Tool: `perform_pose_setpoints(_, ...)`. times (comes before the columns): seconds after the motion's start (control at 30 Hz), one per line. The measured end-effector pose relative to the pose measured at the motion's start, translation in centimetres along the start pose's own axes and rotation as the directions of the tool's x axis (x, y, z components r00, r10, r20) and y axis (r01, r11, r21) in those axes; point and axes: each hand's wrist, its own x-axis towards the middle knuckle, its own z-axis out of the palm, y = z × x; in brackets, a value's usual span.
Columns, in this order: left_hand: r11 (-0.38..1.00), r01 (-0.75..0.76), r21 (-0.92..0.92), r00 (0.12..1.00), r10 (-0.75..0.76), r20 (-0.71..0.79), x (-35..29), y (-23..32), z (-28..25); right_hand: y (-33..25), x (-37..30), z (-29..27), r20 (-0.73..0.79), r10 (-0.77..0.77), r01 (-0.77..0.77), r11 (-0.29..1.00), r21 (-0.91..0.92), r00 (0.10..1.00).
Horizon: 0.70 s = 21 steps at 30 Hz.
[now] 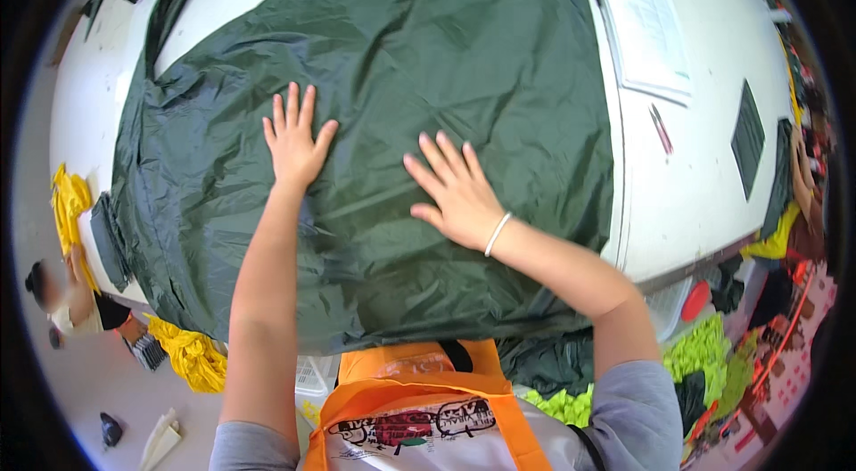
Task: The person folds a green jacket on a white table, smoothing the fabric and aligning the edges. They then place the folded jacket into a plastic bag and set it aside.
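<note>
Orange apron (374, 362) at the near edge. Dark green sheet (374, 190) spread on the bench (722, 34), directly beneath both hands, long axis apparently left to right. Left hand (297, 148) flat, fingers splayed, pointing far; right hand (464, 196) likewise, angled far-left. Neither grips anything.
</note>
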Motion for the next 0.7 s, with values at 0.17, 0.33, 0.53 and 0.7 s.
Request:
perform_pose_setpoints(0.17,1.0,0.007,0.024,1.0,-0.006,-0.029,-0.1,-0.6,1.1,8.6,-13.7,-2.4,-0.36,0.417,-0.513,0.827,-0.231,0.835)
perform_pose_setpoints(0.33,0.99,-0.011,-0.139,0.999,0.006,-0.041,0.0,-2.5,1.5,6.9,-26.7,-7.4,-0.445,0.698,-0.781,0.624,-0.007,0.561)
perform_pose_setpoints(0.53,0.983,-0.137,-0.125,0.988,0.126,-0.087,-8.4,-4.3,-2.8,4.5,-34.5,-1.8,0.046,0.952,-0.776,0.218,0.592,0.302)
perform_pose_setpoints(0.7,0.991,-0.13,-0.036,0.991,0.13,0.025,-14.4,-9.1,-2.8,6.1,-40.6,-2.9,0.188,0.925,-0.743,0.133,0.655,0.332)
